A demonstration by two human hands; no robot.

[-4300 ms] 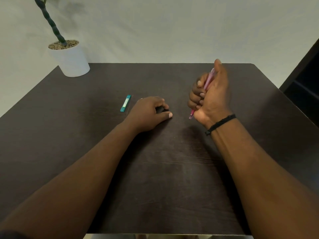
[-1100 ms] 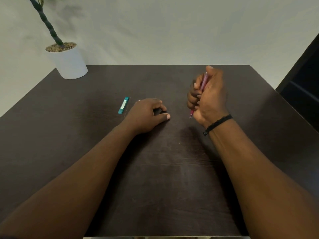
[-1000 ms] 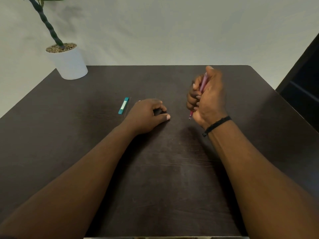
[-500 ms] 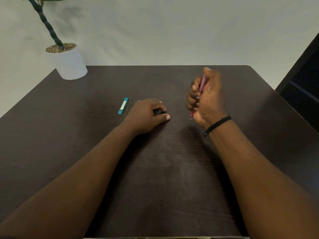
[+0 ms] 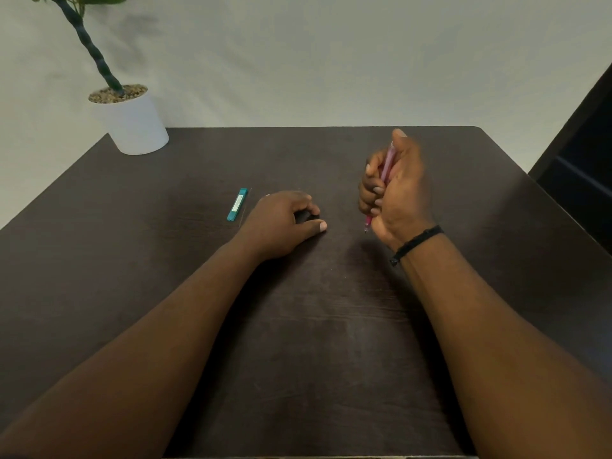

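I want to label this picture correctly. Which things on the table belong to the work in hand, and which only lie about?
In use: pink mechanical pencil, held in the right hand, thumb on its top; probably the teal lead case, lying untouched near the left hand.
Lying about: potted plant at the far left corner of the table; black wristband on the right wrist.
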